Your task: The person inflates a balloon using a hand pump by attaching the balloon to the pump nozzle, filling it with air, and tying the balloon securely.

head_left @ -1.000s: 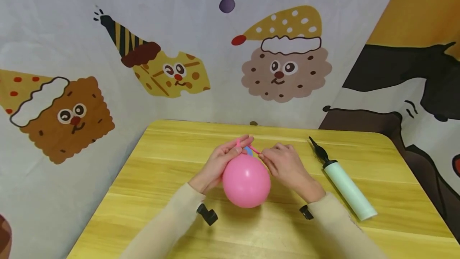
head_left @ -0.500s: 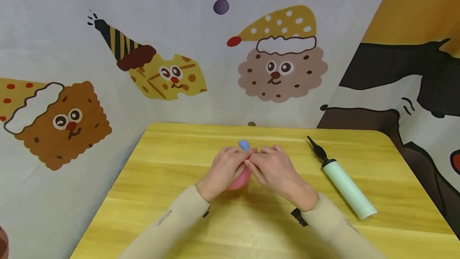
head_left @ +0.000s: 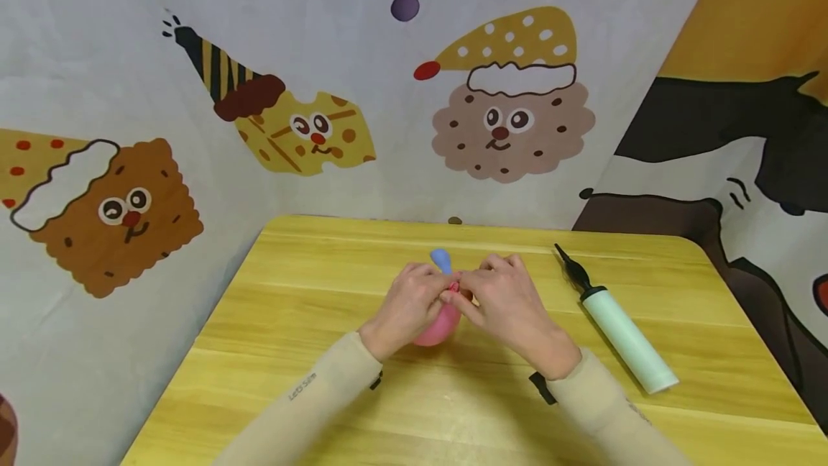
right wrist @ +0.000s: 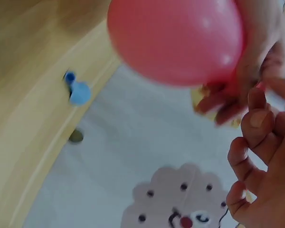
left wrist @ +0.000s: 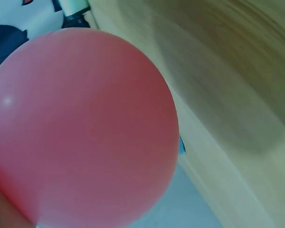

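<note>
Your left grip (head_left: pixel 407 305) and right grip (head_left: pixel 511 304) both pinch the neck (head_left: pixel 455 286) of the inflated pink balloon (head_left: pixel 438 329), its body beneath them, over the bench (head_left: pixel 310 279). A blue uninflated balloon (head_left: pixel 441 259) lies beyond; the hand pump (head_left: pixel 627 340) lies right.

A yellow-brown tabletop with streaked wood grain and rounded far corners (head_left: pixel 291 300) carries a pale mint-green cylindrical hand pump with a tapered black nozzle (head_left: pixel 622 335). The pump lies aslant, nozzle towards the far edge. To its left, well apart from the nozzle tip, lies a small light-blue uninflated balloon (head_left: pixel 441 259). Also left of the pump, soft shadows darken the grain.
</note>
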Motion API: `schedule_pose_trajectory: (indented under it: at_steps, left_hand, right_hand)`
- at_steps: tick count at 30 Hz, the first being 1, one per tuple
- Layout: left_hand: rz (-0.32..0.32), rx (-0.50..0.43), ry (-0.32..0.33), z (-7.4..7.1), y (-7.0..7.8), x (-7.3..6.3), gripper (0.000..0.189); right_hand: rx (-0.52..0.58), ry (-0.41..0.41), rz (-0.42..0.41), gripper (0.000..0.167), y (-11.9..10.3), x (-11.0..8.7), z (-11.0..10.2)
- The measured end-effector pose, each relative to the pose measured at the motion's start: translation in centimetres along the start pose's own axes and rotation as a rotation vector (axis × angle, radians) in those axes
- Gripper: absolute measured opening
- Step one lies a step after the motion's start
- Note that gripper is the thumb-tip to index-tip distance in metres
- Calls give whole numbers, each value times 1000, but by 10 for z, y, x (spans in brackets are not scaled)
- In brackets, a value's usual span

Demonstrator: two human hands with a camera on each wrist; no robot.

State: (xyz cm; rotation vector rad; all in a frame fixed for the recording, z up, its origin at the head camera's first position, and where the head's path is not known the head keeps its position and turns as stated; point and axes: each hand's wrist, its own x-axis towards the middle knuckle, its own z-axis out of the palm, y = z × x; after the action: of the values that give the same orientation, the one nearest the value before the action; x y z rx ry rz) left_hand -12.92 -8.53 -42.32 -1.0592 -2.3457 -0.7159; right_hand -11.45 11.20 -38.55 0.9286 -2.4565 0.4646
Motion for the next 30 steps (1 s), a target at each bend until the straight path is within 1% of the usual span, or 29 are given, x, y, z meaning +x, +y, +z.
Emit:
schedule_pose_trajectory:
  at_steps: [1,2,3,5,7,8,9,11,12,14,16,18,21,25,30]
  left_hand:
    - [-35,-60,-17,-1,1,1,20]
    - [-86,-143,-37,-2,1,1,19]
    - [-149,-255,-61,-3,2,2,19]
    - [-293,-533,-94,-7,4,3,21]
    - [-414,-809,-103,-10,5,5,29]
    - [-458,-926,-109,-11,5,6,33]
    - [-484,-1021,-118,-12,5,6,36]
    - [-496,-1142,-138,-12,4,6,41]
    - [-494,-1184,-147,-12,3,6,41]
    - [-502,-1255,-162,-11,2,5,39]
    - [-504,-1309,-177,-8,-1,5,35]
    - [-502,-1346,-196,-7,-3,5,30]
    - [-490,-1372,-231,-3,-6,4,28]
    - [-470,-1380,-262,-1,-7,4,30]
    - [-453,-1380,-272,1,-8,3,29]
  right_hand:
    - [34,2,37,28,2,-2,0]
    - [85,3,83,28,4,-4,0]
    - [146,8,137,26,7,-5,-1]
    - [305,3,255,22,10,-9,-1]
    - [483,-18,357,18,12,-11,-1]
    - [579,-40,394,19,13,-11,0]
    - [673,-64,424,22,14,-12,0]
    - [836,-120,456,25,15,-11,0]
    - [909,-140,455,26,16,-11,0]
    - [1019,-171,454,26,17,-10,-1]
    - [1069,-191,446,24,19,-9,-3]
    - [1095,-207,440,22,20,-8,-5]
    - [1098,-237,449,20,22,-7,-10]
    - [1088,-265,474,17,24,-8,-13]
    - [1063,-295,495,15,27,-11,-13]
